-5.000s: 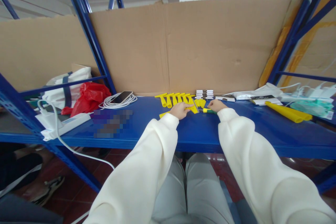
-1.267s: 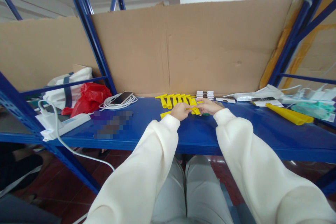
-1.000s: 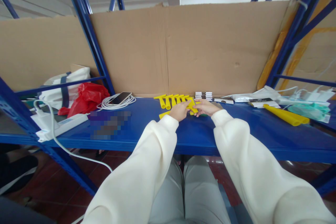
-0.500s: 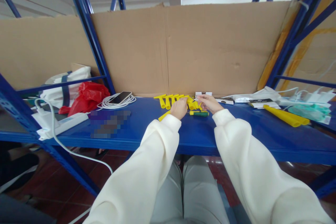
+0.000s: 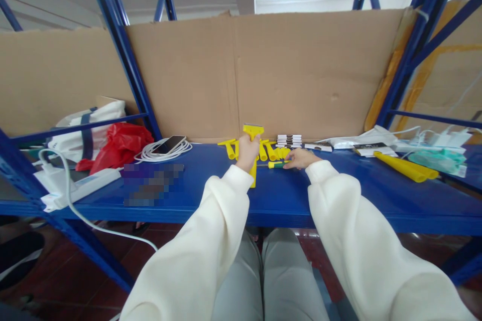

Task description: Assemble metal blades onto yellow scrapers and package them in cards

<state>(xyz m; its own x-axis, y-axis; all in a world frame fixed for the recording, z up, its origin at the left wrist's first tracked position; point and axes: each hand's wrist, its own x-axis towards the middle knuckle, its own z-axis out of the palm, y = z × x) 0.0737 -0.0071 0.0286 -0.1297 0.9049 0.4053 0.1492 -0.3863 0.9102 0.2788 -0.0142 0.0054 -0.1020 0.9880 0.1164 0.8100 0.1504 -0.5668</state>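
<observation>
Head view: left hand (image 5: 247, 153) clamped round the handle of a yellow scraper (image 5: 253, 130), blade head up and away from the person, handle end sticking out below the fist, over the blue table (image 5: 286, 195). Right hand (image 5: 300, 159) at table level, fingers closed on the right end of a green-and-yellow screwdriver (image 5: 277, 164), shaft pointing left toward the scraper. Behind the hands, row of more yellow T-shaped scrapers (image 5: 270, 151), partly hidden by the left hand; small yellow pieces (image 5: 282, 153) just right of them. Stack of small white packs (image 5: 289, 139) at the back, near the cardboard panel (image 5: 188, 80). Far left, smartphone (image 5: 174, 144) on coiled white cable (image 5: 145, 153), red plastic bag (image 5: 126, 143) beyond. Right side, yellow tapered tubes (image 5: 406, 167), well apart from both hands.
</observation>
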